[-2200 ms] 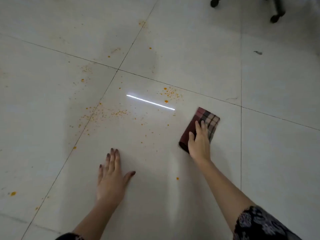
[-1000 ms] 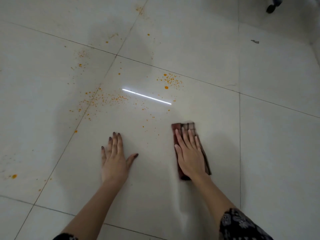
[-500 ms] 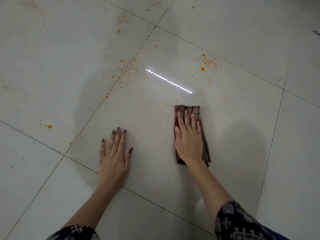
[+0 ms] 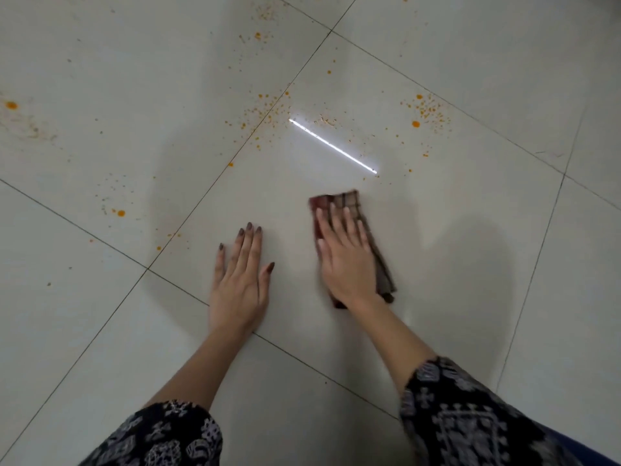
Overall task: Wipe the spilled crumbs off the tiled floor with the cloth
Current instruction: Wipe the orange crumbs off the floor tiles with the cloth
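Right hand (image 4: 347, 260) flat, fingers straight, pressing checked cloth (image 4: 339, 200) on tiled floor (image 4: 470, 247); left hand (image 4: 240, 280) flat beside; orange crumbs (image 4: 424, 111) beyond.

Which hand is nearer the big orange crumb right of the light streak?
Right. The right hand, pressing flat on the cloth, lies nearer the camera and left of the crumb; the left hand rests flat on the floor farther left still.

The right hand (image 4: 347, 260), slightly blurred, presses flat on the folded checked cloth (image 4: 339, 200); the left hand (image 4: 240, 280) lies flat on the tiled floor (image 4: 470, 297). Orange crumbs (image 4: 424, 111) lie farther off.
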